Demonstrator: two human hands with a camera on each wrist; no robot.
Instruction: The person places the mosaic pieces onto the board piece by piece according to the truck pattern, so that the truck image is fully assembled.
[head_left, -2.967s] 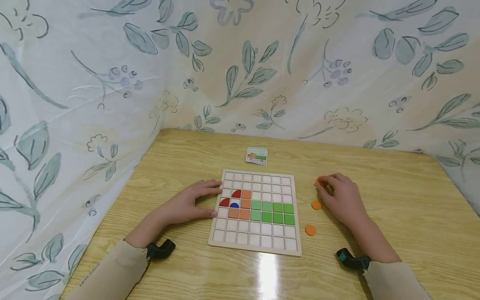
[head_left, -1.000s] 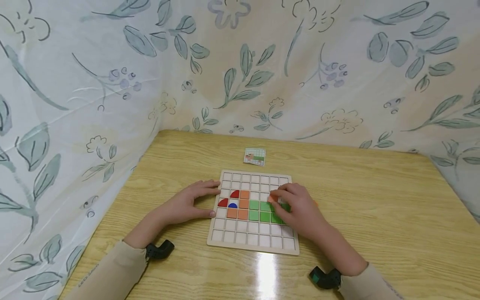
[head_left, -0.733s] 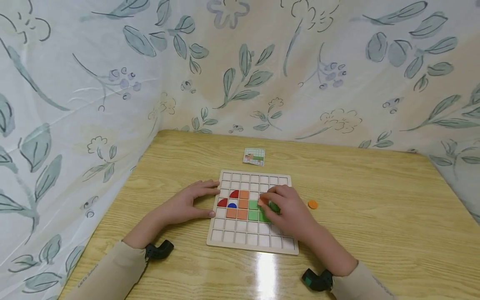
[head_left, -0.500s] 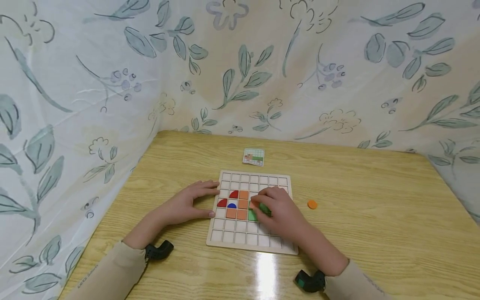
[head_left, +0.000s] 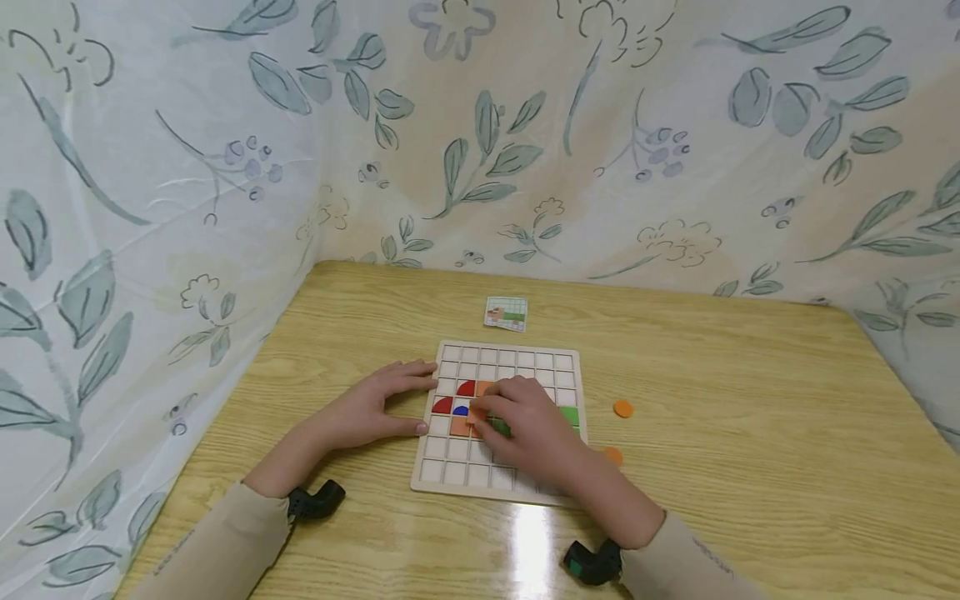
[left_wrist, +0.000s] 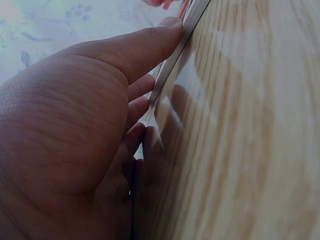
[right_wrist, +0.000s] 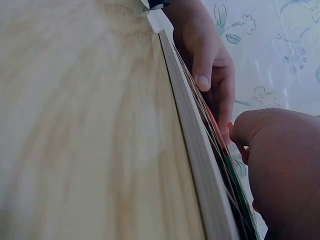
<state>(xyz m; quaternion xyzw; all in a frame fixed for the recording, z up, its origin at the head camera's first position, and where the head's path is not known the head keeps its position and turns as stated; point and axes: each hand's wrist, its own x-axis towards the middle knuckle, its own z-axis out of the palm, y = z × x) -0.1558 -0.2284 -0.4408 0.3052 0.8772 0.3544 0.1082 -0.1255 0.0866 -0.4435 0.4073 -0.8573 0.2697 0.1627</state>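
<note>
My left hand (head_left: 367, 408) rests against the left edge of a gridded wooden board (head_left: 453, 472), fingers and thumb extended and touching its side. In the left wrist view the thumb lies along that edge. Above the board's left half, my right hand (head_left: 532, 429) pinches a small orange tile (head_left: 472, 413) between thumb and fingers, just right of a blue half-circle piece (head_left: 461, 410). The tile shows from the side in the right wrist view. Red quarter-circle pieces (head_left: 442, 405), orange squares (head_left: 461, 426) and green squares (head_left: 570, 416) fill some cells; my right hand hides several of them.
Two orange discs (head_left: 623, 408) lie on the wooden table (head_left: 712, 417), right of the board; the nearer disc (head_left: 614, 457) is partly covered by my right forearm. A small printed picture card (head_left: 506, 314) lies beyond the board. A patterned cloth (head_left: 480, 167) hangs behind the table.
My right hand has carried the orange tile from the table right of the board leftward across the green squares to beside the blue half-circle. My left hand has stayed at the board's edge.
</note>
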